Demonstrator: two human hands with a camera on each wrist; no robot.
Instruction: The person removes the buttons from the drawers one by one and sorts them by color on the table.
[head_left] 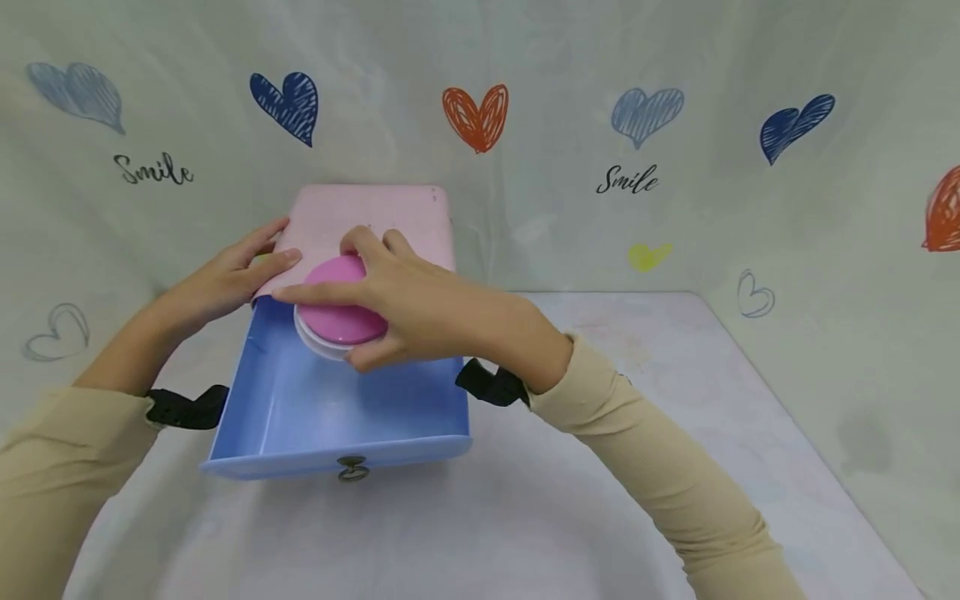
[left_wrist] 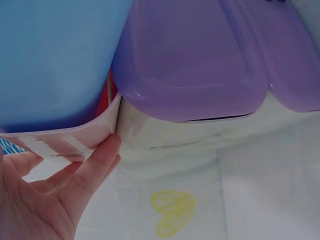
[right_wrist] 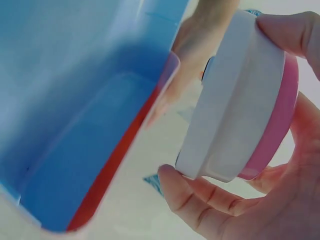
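My right hand grips a round pink-and-white thing with thumb and fingers spread round its rim; its kind I cannot tell. In the right wrist view its thick white body and pink side show. It is held above the back part of a blue drawer, pulled out of a pink-topped case. My left hand rests on the case's left side near its front edge, thumb on top. In the left wrist view the fairly straight fingers touch the case's rim.
A metal ring pull sits on the drawer's front. Two purple drawer fronts show beside the blue one in the left wrist view. Behind the case hangs a pale cloth with printed hearts. The whitish table extends rightward.
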